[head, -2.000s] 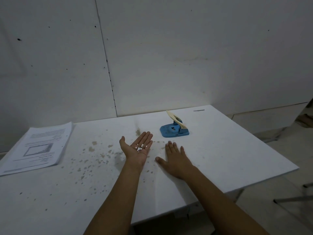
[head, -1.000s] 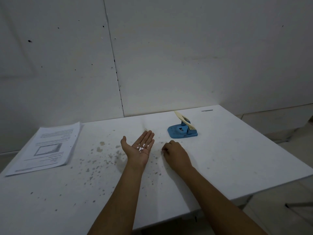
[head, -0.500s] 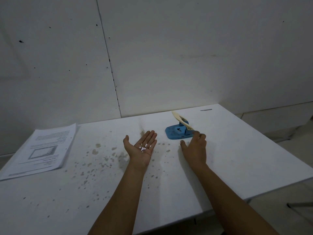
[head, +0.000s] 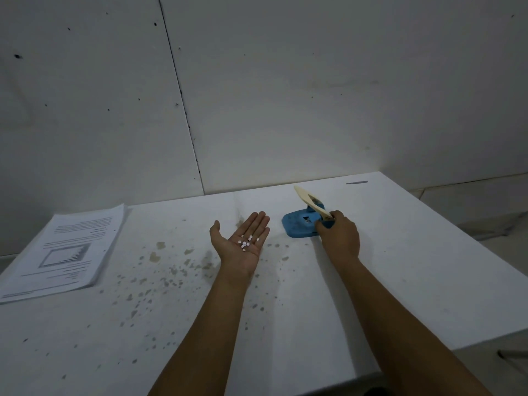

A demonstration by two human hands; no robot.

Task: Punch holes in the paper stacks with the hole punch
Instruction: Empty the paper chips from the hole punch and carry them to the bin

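Reaching forward from where it lay flat on the tabletop (head: 400, 281) two seconds ago, the right hand (head: 340, 238) now closes its grip on the near end of the blue hole punch (head: 298, 225), fingers curled at the base of its raised cream lever (head: 310, 200). Just left of that grip, the left hand (head: 243, 244) lies palm up and flat, cradling a few white paper dots (head: 245, 242). Farther left, well apart from both hands, the paper stack (head: 63, 250) rests at the tabletop's far edge, with brown specks (head: 160, 270) scattered between. Punching appears paused for tidying the chads; the next move likely calls for steadying or lifting the punch, then bringing punch and paper together.
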